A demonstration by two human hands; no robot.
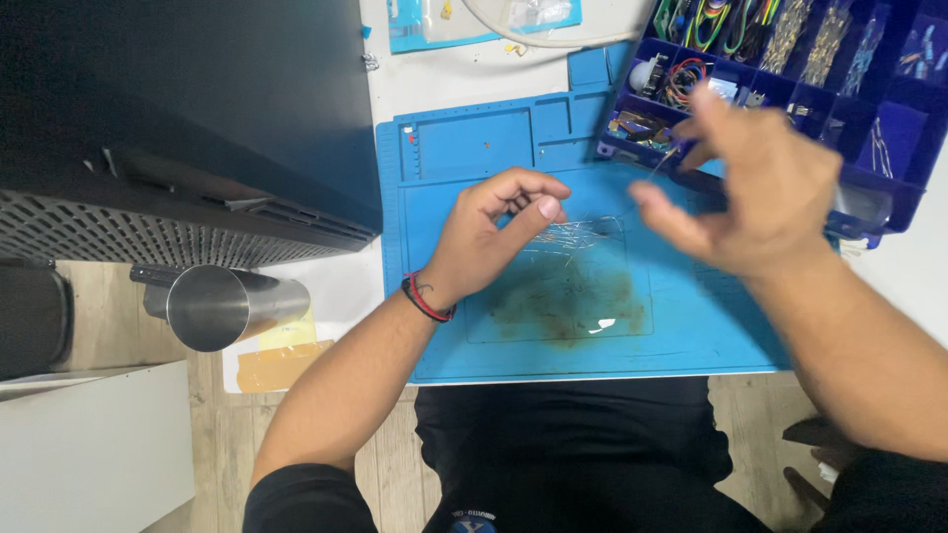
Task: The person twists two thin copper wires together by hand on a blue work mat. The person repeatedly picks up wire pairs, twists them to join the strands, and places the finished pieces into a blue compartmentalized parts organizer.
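Wire | thin, light, springy, likely easy to kink: pinch near its end | right hand blurred, fingers spread, pinch uncertain | left hand fingers curled, pinching clear bag on mat | parts box just beyond.

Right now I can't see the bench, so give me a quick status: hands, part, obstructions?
Left hand pinching a clear packet on the blue mat. Right hand blurred, pinching a thin wire beside the parts organizer. Nothing between them.

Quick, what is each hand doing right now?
Left hand: closed, pinching a small clear bag on the blue mat.
Right hand: blurred, pinching a thin wire.
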